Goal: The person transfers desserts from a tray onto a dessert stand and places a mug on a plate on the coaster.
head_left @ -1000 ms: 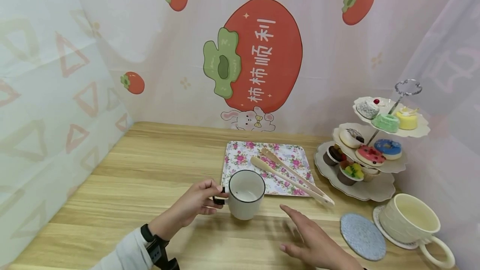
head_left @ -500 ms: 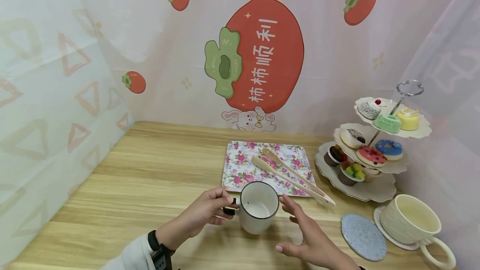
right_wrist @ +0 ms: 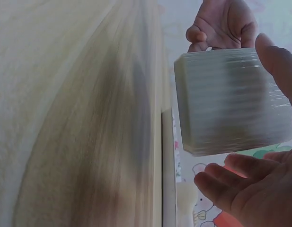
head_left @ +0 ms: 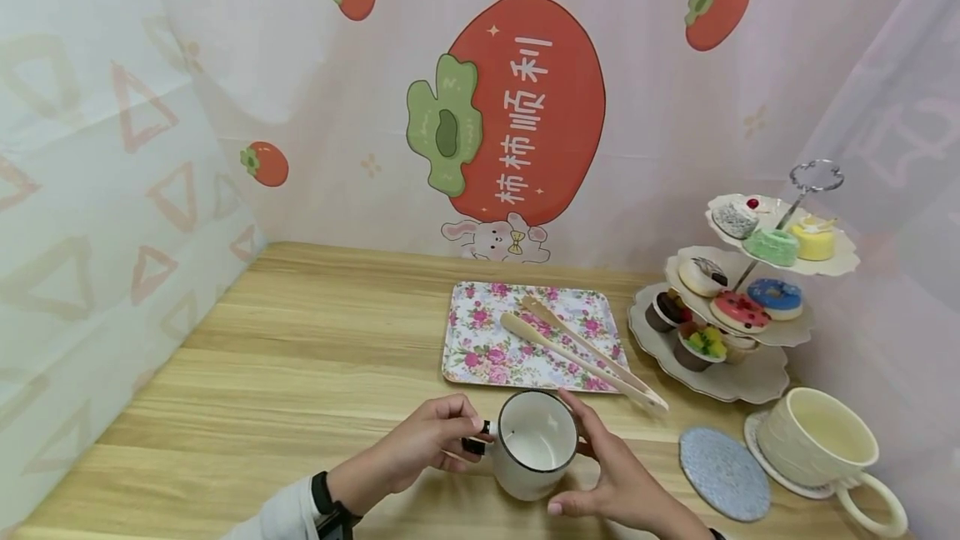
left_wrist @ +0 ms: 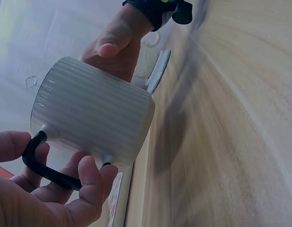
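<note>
A white ribbed mug (head_left: pixel 517 477) with a dark rim and a black handle (head_left: pixel 474 445) is held clear of the wooden table. My left hand (head_left: pixel 431 444) grips it by that handle; in the left wrist view the fingers (left_wrist: pixel 91 182) curl round the black loop. Beside the mug's right side is my right hand (head_left: pixel 618 473), fingers spread around it. In the right wrist view a gap shows between these fingers (right_wrist: pixel 216 189) and the mug (right_wrist: pixel 226 99); whether the thumb touches it I cannot tell. The inside of the mug shows no contents apart from a small dark speck.
Behind the mug lies a floral tray (head_left: pixel 461 340) with wooden tongs (head_left: pixel 570 350) across it. A tiered stand (head_left: pixel 750 386) of cakes and donuts rises at the right. Nearer are a blue-grey round coaster (head_left: pixel 725 473) and a cream mug (head_left: pixel 795 444) on a white coaster (head_left: pixel 757 448).
My left hand has brought the mug toward me and to the right, away from the tray. The right hand, apart from it at first, now has the mug between its thumb and fingers.
</note>
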Demonstrator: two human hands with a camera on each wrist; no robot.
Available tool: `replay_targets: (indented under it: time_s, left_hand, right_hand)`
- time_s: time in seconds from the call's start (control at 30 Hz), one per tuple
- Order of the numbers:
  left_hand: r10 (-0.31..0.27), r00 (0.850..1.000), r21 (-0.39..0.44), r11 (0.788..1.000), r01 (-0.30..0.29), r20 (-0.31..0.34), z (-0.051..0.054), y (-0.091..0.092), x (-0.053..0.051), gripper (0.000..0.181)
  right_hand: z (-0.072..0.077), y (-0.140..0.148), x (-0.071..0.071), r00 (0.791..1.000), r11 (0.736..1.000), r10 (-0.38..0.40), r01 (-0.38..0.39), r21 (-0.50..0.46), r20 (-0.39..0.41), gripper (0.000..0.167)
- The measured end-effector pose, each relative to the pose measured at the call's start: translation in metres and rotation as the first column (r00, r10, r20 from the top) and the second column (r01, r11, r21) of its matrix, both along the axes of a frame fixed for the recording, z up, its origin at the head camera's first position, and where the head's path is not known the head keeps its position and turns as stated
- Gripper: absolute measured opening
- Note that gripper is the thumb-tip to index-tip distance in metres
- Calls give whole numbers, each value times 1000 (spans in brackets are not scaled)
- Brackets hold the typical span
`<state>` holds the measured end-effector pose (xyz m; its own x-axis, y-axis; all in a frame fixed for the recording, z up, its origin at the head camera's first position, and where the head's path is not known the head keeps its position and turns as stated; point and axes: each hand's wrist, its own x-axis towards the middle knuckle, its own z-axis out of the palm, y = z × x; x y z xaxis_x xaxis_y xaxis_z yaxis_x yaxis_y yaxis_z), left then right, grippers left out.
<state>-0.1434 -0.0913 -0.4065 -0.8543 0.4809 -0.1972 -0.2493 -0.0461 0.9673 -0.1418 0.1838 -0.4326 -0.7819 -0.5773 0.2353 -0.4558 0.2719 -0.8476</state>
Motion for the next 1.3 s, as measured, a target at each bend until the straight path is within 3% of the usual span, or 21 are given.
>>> replay_targets:
  time_s: [0.37,0.47,0.67,0.9,1.3]
  left_hand:
    - [-19,1000,5,1000,19,-5,5,4,5,14]
    - [-21,1000,8,1000,21,-4,6,4,6,13]
    - [-25,1000,11,1000,25,-3,7,4,5,13]
    - [-32,999,13,999,32,-10,7,5,4,14]
    - [-41,999,-2,999,41,-3,6,5,3,15]
  right_hand:
    - [1,-5,-3,997,986,68,-71,-148,-21,87]
    - [2,-5,-2,997,987,63,-70,-148,-45,86]
    - [6,-6,-1,1000,991,26,-26,-131,-1,88]
    - [9,-7,-3,997,989,71,-75,-125,-39,89]
    - [8,-5,-2,997,989,69,-73,-126,-35,87]
